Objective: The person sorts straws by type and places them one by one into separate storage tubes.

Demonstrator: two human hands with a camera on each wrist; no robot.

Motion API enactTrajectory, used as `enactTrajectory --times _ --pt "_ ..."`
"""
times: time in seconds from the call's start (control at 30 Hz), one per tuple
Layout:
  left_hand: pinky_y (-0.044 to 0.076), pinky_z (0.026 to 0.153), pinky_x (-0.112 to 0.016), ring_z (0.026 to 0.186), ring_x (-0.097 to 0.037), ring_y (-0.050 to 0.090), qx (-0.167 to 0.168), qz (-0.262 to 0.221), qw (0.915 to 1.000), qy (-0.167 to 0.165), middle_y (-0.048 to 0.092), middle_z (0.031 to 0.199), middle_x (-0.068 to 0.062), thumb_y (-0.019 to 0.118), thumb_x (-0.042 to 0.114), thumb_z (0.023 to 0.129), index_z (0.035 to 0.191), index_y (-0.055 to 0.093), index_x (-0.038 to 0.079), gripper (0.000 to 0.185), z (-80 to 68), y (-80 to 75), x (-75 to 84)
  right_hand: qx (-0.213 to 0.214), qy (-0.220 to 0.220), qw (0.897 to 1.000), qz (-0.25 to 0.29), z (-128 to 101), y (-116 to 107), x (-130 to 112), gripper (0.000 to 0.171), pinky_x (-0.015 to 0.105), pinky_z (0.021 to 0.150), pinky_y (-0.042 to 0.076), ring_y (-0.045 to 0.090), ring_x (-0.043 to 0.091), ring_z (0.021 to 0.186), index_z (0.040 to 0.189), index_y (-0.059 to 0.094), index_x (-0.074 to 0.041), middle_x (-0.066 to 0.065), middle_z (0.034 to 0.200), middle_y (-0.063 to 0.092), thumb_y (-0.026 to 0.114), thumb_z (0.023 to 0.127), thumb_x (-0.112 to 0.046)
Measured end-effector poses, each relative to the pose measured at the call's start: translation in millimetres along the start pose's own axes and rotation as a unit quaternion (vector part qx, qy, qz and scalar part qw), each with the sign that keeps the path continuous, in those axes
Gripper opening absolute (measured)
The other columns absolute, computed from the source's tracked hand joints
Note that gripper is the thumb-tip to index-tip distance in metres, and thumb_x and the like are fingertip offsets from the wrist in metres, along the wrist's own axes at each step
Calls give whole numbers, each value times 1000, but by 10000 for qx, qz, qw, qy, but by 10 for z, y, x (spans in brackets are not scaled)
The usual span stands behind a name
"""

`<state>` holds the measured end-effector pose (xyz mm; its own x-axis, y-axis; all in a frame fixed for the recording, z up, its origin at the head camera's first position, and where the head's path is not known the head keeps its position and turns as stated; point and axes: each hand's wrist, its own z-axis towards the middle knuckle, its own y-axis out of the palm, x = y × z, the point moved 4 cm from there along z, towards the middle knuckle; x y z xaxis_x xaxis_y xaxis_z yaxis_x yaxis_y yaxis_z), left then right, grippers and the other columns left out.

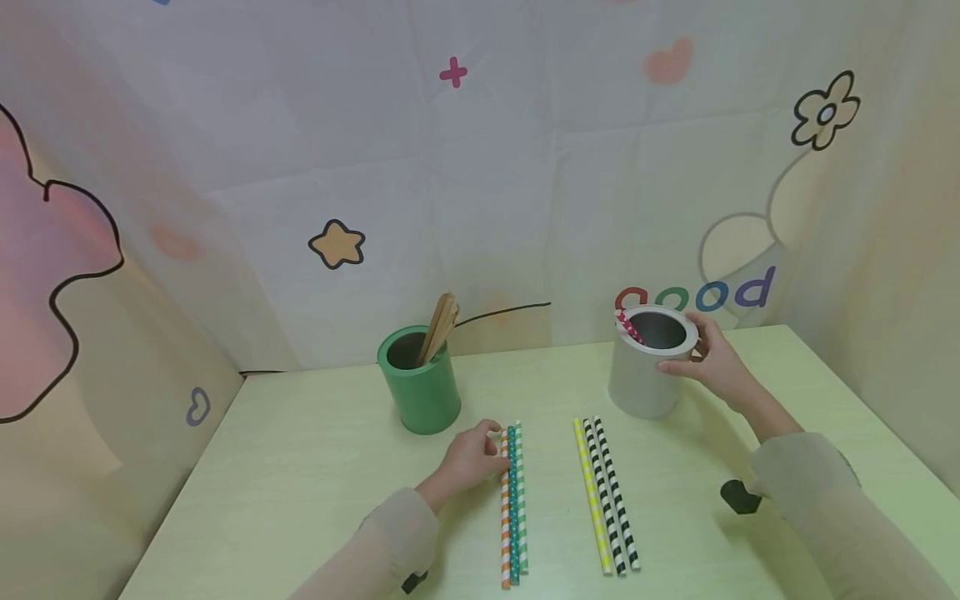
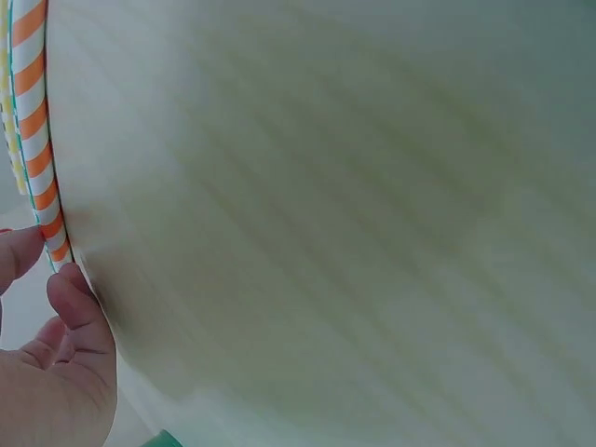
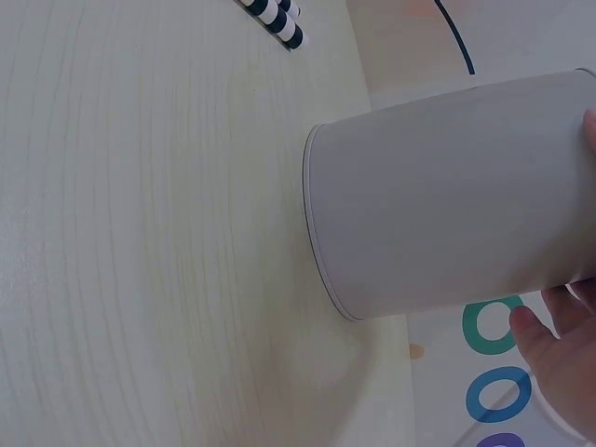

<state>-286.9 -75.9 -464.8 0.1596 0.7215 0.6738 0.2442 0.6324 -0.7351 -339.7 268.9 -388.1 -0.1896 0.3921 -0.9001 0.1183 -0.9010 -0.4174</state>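
From my head, my left hand [image 1: 468, 458] pinches the far end of the orange-striped straw [image 1: 506, 517], which lies in a bundle of three near the table's [image 1: 300, 467] front edge. My right hand [image 1: 705, 358] grips the rim of the white cup [image 1: 645, 367] toward the back right; a red straw [image 1: 628, 327] already leans inside.

At my left wrist, fingertips [image 2: 70, 289] close on the orange-striped straw's tip.

At my right wrist, fingers [image 3: 549, 358] curl round the cup's rim.

I judge I'm starting a pickup; next comes lifting the straw clear of its neighbours.
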Motion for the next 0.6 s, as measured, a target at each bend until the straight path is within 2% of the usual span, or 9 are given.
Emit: enactTrajectory --times 0.3,0.6 --pt "37 53 -20 60 -9 45 81 229 9997 -90 52 71 3 65 15 73 114 48 6 45 17 40 43 -16 24 10000 11 3 2 9 93 61 100 17 5 44 132 140 -3 -6 24 145 5 66 78 -13" --pt "37 52 -20 60 -10 46 113 392 9983 -408 50 69 3 64 12 74 115 48 8 45 72 78 35 -39 18 10000 50 5 -5 13 92 61 100 16 5 44 132 139 -3 -5 24 145 5 66 78 -11"
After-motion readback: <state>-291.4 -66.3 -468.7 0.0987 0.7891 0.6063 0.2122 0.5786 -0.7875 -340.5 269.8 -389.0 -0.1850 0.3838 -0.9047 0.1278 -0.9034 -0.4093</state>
